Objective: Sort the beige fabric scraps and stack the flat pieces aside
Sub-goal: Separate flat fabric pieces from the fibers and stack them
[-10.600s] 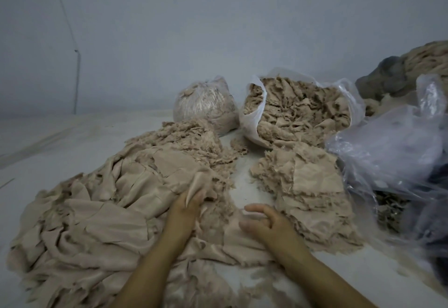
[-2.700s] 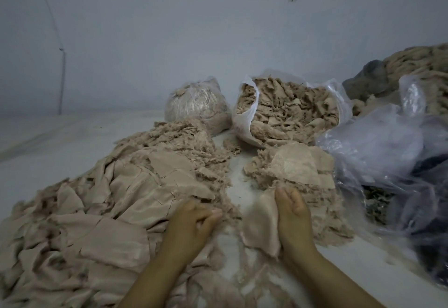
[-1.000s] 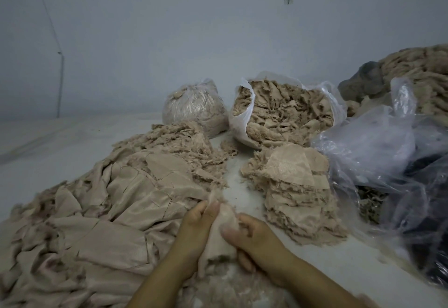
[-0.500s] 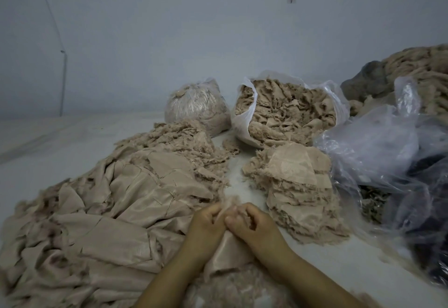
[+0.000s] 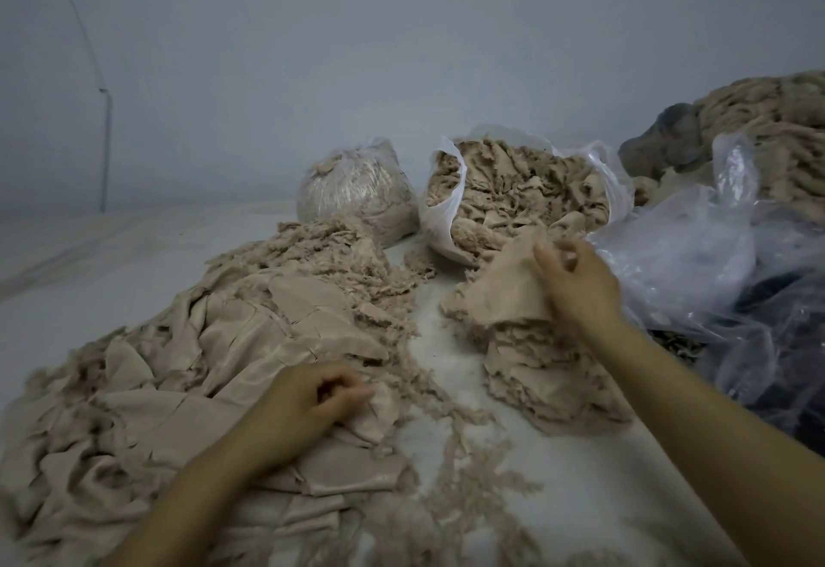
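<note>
At the right centre of the frame the right hand [image 5: 576,287] pinches a flat beige fabric piece [image 5: 506,294] at its upper edge, holding it over the top of the neat stack of flat beige pieces [image 5: 544,370] on the white counter [image 5: 580,490]. Lower centre, the left hand [image 5: 308,406] rests on the big loose heap of beige fabric scraps [image 5: 178,388] filling the lower left, its fingers curled onto a scrap there. Behind, a tied clear plastic bag of scraps [image 5: 357,191] stands beside an open white plastic bag brimming with scraps [image 5: 513,196]. Crumpled clear plastic sheeting [image 5: 714,263] lies at the right edge.
</note>
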Demonstrator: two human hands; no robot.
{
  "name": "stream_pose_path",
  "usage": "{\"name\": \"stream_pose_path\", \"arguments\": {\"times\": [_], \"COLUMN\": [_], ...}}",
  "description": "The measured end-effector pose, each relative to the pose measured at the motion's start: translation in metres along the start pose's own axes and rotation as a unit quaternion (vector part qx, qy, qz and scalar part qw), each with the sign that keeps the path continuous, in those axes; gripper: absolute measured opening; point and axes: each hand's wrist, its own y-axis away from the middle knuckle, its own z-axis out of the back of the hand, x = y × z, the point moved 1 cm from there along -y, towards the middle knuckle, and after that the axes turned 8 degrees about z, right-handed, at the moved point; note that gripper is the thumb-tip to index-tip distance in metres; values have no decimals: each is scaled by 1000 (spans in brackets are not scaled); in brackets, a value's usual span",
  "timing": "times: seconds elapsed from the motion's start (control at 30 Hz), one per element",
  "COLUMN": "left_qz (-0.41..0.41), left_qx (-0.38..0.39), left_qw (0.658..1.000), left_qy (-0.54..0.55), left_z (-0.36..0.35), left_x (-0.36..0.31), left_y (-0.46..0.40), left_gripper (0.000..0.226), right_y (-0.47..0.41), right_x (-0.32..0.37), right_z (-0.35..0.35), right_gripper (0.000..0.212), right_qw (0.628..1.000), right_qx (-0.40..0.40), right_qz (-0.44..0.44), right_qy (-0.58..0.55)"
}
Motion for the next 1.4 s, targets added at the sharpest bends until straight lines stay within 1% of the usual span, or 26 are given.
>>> {"name": "stream_pose_path", "arguments": {"times": [0.03, 0.07, 0.1, 0.13, 0.17, 0.2, 0.23, 0.27, 0.3, 0.33, 0.37, 0.43, 0.53, 0.6, 0.67, 0.73, 0.77, 0.83, 0.93, 0.97, 1.07, 1.17, 1.23, 1.27, 1.33, 1.4], "left_qz": [-18, -32, -42, -47, -51, -54, -61, -69, -75, -74, -72, -51, -12, -27, -51, -64, -64, -54, -18, 5, 68, 55, 42, 48, 59, 67], "left_qx": [35, 60, 77, 90, 99, 102, 96, 80, 62, 42, 21, -23, -66, -78, -87, -102, -105, -97, -106, -106, -53, 15, 33, 34, 27, 51], "left_qw": [998, 992, 984, 974, 964, 956, 952, 953, 957, 964, 971, 983, 996, 997, 995, 992, 990, 987, 986, 985, 981, 991, 994, 992, 986, 975], "left_qy": [-51, -104, -154, -201, -242, -269, -284, -284, -272, -251, -226, -176, -60, -6, 8, 43, 72, 113, 126, 134, 174, 123, 95, 108, 153, 207], "left_z": [9, 17, 24, 28, 30, 29, 25, 20, 14, 8, 4, -4, -10, -16, -23, -30, -34, -42, -52, -53, -57, -61, -61, -60, -58, -59], "left_x": [4, 11, 17, 23, 28, 32, 35, 37, 39, 40, 42, 45, 39, 26, 11, -2, -6, -13, -10, -7, 1, 6, 8, 8, 5, -2], "left_y": [6, 10, 14, 18, 20, 21, 22, 22, 21, 21, 19, 15, 7, 3, -3, -9, -13, -18, -23, -24, -25, -22, -22, -21, -18, -14], "left_gripper": [22, 26, 32, 36, 36, 33, 31, 35, 38, 34, 26, 21, 24, 27, 29, 25, 25, 26, 30, 31, 30, 20, 18, 17, 22, 37], "right_y": [2, 11, 25, 45, 67, 90, 113, 131, 143, 150, 152, 151, 139, 133, 129, 130, 130, 129, 124, 123, 123, 122, 116, 113, 112, 117], "right_x": [-2, -2, -2, -3, -5, -10, -17, -24, -30, -32, -29, -19, -7, 1, 8, 12, 11, 10, 0, -4, -14, -14, -14, -16, -18, -15], "right_z": [3, 2, -3, -10, -20, -31, -42, -49, -54, -56, -55, -49, -45, -45, -50, -57, -60, -66, -69, -70, -76, -79, -75, -72, -68, -67], "right_gripper": [49, 46, 35, 22, 14, 12, 16, 24, 30, 32, 29, 26, 25, 25, 40, 57, 58, 49, 21, 18, 19, 20, 22, 22, 20, 16], "right_qw": [998, 995, 992, 988, 981, 967, 944, 917, 893, 881, 885, 901, 939, 947, 926, 899, 890, 884, 898, 902, 900, 919, 926, 924, 919, 913], "right_qx": [-9, -25, -27, 4, 73, 164, 254, 321, 365, 390, 402, 398, 311, 284, 329, 376, 382, 359, 275, 252, 208, 136, 71, 54, 70, 114], "right_qz": [17, 58, 108, 151, 177, 193, 210, 234, 252, 251, 228, 169, 143, 108, 28, -34, -51, -52, -21, -21, -43, -34, -41, -45, -31, 1], "right_qy": [63, 76, 55, 15, -7, -10, 12, 46, 81, 88, 63, -19, -30, -100, -181, -221, -244, -294, -342, -351, -381, -369, -369, -377, -386, -391]}}
